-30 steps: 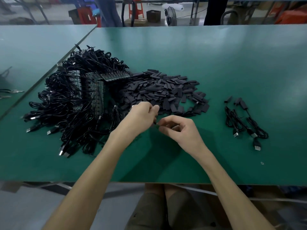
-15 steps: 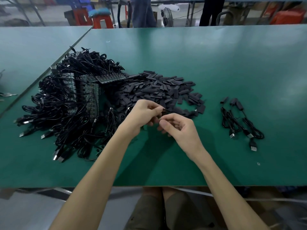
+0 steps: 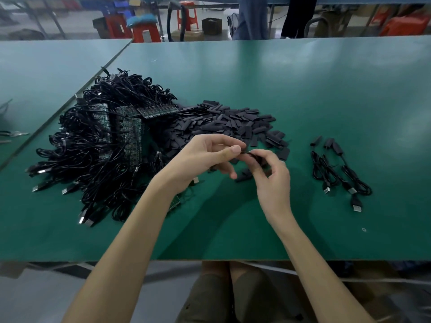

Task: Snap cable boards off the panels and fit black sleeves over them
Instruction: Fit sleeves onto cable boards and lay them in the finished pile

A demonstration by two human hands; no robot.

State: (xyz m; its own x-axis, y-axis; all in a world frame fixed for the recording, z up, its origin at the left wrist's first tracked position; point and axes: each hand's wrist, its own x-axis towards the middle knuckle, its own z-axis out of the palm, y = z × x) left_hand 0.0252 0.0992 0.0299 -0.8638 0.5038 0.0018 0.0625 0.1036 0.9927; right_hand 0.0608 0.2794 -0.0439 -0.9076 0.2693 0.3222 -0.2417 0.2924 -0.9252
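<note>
A big tangle of black USB cables point(image 3: 93, 155) lies at the left, with green panels of cable boards point(image 3: 126, 134) on top of it. A heap of flat black sleeves point(image 3: 224, 123) spreads beside it. My left hand point(image 3: 207, 157) and my right hand point(image 3: 272, 180) meet just in front of the heap, above the table. Between their fingertips they pinch a thin black cable end point(image 3: 248, 154); whether a sleeve sits on it I cannot make out. One loose sleeve point(image 3: 243, 177) lies under my hands. Three sleeved cables point(image 3: 338, 173) lie at the right.
The green table point(image 3: 326, 89) runs wide to the right and back. A second table point(image 3: 35, 66) adjoins at the left with a metal tool point(image 3: 14, 134) on it. Stools, boxes and people's legs stand beyond the far edge. A small ring point(image 3: 363, 229) lies near the front right.
My two hands have stayed together in front of the sleeve heap, their fingers working the small black piece. My left thumb now lies flat along the cable end.
</note>
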